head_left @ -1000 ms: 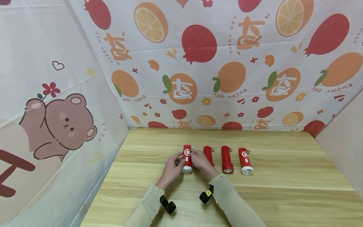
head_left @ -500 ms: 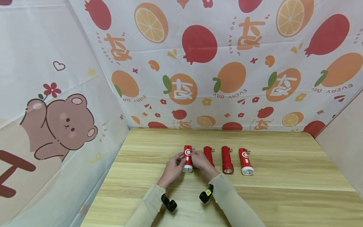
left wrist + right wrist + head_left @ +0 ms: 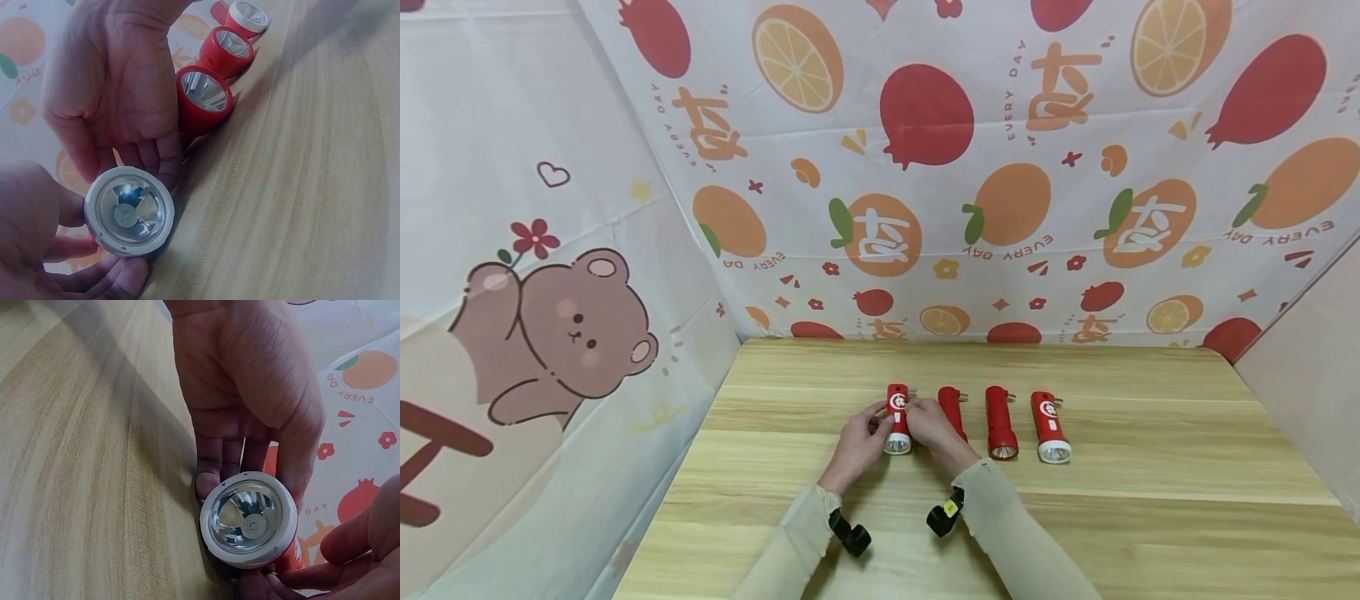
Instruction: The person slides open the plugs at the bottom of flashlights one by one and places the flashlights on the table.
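A red flashlight [image 3: 898, 425] with a white rim, a white round emblem and a white switch lies on the wooden table, its lens facing me. Metal plug prongs stick out at its far end. My left hand [image 3: 859, 442] grips it from the left, thumb near the switch. On the other side, my right hand [image 3: 931, 422] holds its upper part with curled fingers. Both wrist views show the white-rimmed lens [image 3: 129, 211] between the two hands; the flashlight's body is mostly hidden there.
To the right stand in a row an all-red flashlight [image 3: 951, 407] partly behind my right hand, another all-red flashlight [image 3: 999, 421], and a white-rimmed red flashlight [image 3: 1049, 425]. The wooden table [image 3: 1150, 500] ends at a fruit-patterned cloth [image 3: 970, 208] behind.
The flashlight between my hands has shifted slightly right and away from me, and my left hand has moved right with it. My right hand and the other flashlights have stayed put.
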Demonstrator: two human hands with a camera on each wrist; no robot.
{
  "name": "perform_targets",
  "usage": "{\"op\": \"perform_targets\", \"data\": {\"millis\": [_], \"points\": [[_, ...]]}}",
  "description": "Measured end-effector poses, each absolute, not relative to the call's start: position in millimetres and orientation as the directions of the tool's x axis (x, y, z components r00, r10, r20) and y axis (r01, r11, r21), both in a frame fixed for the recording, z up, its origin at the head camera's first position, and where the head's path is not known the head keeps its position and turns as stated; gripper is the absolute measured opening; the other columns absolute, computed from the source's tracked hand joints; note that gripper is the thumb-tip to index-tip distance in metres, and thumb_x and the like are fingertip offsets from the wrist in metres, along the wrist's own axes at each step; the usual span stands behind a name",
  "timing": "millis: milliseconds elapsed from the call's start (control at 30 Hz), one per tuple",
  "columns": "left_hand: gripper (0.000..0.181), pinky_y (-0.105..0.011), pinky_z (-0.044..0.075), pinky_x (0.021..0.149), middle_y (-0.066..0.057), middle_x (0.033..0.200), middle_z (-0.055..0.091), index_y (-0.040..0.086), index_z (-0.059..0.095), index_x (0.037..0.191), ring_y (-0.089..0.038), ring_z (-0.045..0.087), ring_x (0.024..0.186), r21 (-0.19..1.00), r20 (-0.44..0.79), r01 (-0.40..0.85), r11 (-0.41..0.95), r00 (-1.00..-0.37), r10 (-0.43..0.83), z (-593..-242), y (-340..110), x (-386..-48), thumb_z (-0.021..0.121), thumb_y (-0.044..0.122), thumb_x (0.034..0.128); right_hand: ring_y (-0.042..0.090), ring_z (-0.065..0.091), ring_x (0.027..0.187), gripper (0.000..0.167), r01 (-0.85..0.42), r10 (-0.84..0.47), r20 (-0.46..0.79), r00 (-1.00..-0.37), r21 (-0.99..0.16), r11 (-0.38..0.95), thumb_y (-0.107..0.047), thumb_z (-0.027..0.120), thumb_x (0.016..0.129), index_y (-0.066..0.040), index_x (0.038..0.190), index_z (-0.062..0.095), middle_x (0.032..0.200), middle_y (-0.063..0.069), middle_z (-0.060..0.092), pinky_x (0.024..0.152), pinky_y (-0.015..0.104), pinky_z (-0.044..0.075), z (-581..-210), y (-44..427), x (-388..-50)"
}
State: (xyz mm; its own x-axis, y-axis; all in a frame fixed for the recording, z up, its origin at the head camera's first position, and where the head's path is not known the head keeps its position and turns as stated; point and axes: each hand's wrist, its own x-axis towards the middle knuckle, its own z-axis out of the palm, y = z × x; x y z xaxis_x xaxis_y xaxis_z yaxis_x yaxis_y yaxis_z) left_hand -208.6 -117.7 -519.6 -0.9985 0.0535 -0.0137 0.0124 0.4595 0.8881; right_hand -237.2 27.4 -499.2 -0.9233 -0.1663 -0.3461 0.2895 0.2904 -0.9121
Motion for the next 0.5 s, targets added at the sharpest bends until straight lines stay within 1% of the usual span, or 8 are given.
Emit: {"op": "perform_targets", "data": {"millis": [233,433,500], "points": [[0.042,-0.026,0.049,0.067,-0.015,0.100,0.070,0.002,0.057,0.141,-0.017,0.062,0.084,0.885,-0.034,-0.006,0.465,-0.998,0.052,-519.0,-116.8,-210.2,0.056,0.019,0.1031,0.024,0.055,0.111,0.039,0.296,-0.160,-0.350,-0.923,-0.911,0.286,-0.014,0.040,0.103,0.006,0.127,0.063,0.128,0.017,0.063,0.102,0.041,0.046,-499.4,28.1,-237.2],[0.043,-0.024,0.048,0.064,-0.015,0.099,0.069,0.001,0.057,0.141,-0.015,0.061,0.082,0.883,-0.042,-0.016,0.470,-0.998,0.044,-519.5,-115.8,-210.6,0.057,0.020,0.1029,0.023,0.054,0.111,0.041,0.285,-0.173,-0.339,-0.925,-0.918,0.276,-0.014,0.039,0.104,0.007,0.131,0.060,0.130,0.017,0.062,0.101,0.038,0.047,-501.6,27.4,-238.1],[0.043,-0.024,0.048,0.064,-0.015,0.098,0.068,0.000,0.057,0.141,-0.015,0.061,0.081,0.883,-0.040,-0.016,0.469,-0.998,0.042,-519.4,-115.1,-210.7,0.058,0.020,0.1026,0.022,0.054,0.108,0.040,0.283,-0.173,-0.337,-0.925,-0.918,0.278,-0.015,0.039,0.104,0.007,0.130,0.061,0.129,0.017,0.063,0.095,0.034,0.048,-501.3,27.5,-238.0]]}}
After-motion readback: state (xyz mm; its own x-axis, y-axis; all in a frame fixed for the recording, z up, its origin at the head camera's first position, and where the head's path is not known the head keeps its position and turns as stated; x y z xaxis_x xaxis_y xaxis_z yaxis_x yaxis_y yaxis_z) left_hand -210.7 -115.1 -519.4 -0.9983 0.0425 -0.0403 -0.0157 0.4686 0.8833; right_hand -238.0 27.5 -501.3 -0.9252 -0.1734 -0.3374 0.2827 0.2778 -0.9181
